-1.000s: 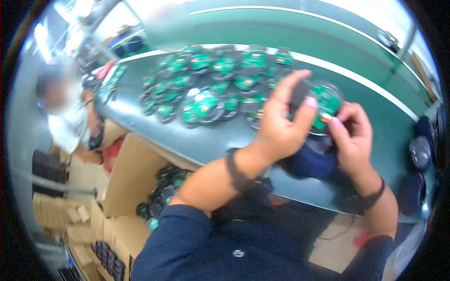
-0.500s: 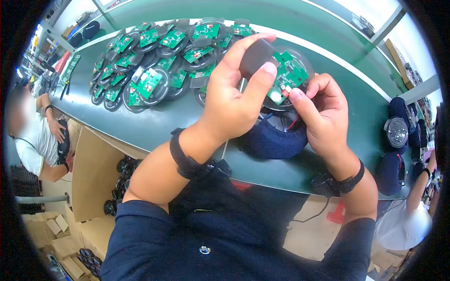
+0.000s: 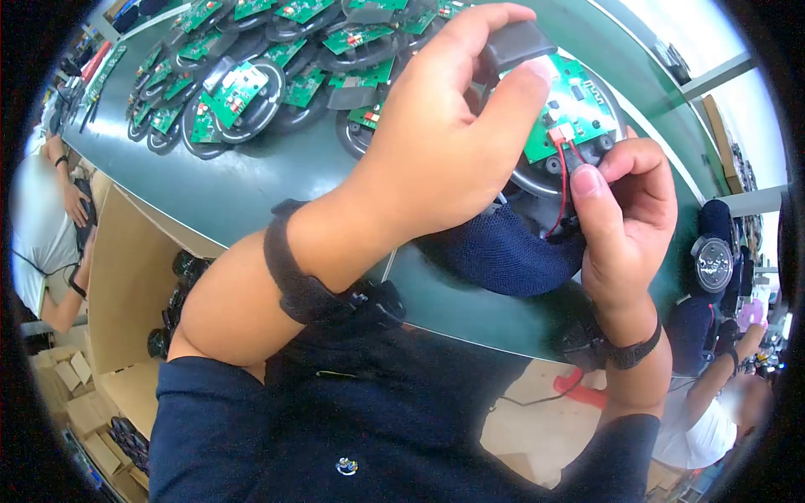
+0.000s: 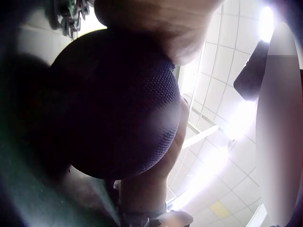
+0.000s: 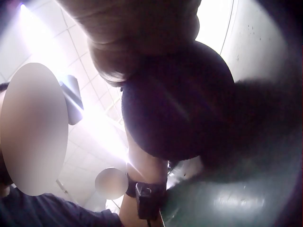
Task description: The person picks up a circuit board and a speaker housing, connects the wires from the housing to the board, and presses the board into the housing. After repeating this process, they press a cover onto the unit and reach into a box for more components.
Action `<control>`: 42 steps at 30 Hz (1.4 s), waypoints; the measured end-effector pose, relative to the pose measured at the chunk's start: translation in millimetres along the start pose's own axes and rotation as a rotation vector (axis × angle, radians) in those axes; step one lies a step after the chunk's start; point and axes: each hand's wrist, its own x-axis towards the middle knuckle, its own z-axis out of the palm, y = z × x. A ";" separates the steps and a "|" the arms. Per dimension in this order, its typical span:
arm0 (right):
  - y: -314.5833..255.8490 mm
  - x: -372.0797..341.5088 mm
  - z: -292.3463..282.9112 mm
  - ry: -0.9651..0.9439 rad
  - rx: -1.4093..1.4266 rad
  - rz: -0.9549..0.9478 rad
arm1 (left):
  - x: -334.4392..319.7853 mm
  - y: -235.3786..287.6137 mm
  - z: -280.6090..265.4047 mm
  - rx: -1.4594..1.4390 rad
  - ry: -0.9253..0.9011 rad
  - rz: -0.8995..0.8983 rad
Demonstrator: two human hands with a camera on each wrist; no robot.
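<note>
My left hand [image 3: 453, 134] grips a round clear-and-black base carrying a green circuit board [image 3: 583, 109], its thumb and forefinger around the dark grey block [image 3: 516, 46] at the board's edge. Close to the board's near edge, the thumb and forefinger of my right hand [image 3: 629, 210] pinch the wires [image 3: 563, 180], a red one among them, which lead to a small pale connector [image 3: 560, 134] on the board. Just beneath sits a navy mesh-covered round housing [image 3: 511, 256], into which the wires run. In both wrist views this housing [image 4: 161, 94] fills much of the picture and hides the fingertips.
A pile of similar board assemblies [image 3: 239, 96] covers the table's far left. Navy mesh housings [image 3: 692, 331] and a clear round part [image 3: 713, 264] stand at the right edge. An open cardboard box [image 3: 126, 277] is at the left. Other people sit on both sides.
The head view has shifted, and the board now appears larger and higher right. My right thumb has come off the connector, down onto the wires, which now show running from it. My left grip stays.
</note>
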 end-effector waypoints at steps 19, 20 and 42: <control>0.2 -0.7 2.0 0.028 0.084 -0.005 | 0.8 46.8 0.4 0.213 -0.089 0.012; -0.5 -0.8 2.7 0.025 0.093 0.013 | 3.3 49.3 1.5 0.226 -0.098 0.015; 9.3 1.3 -6.5 -0.017 0.157 0.068 | 3.0 34.5 -10.5 0.285 -0.195 0.111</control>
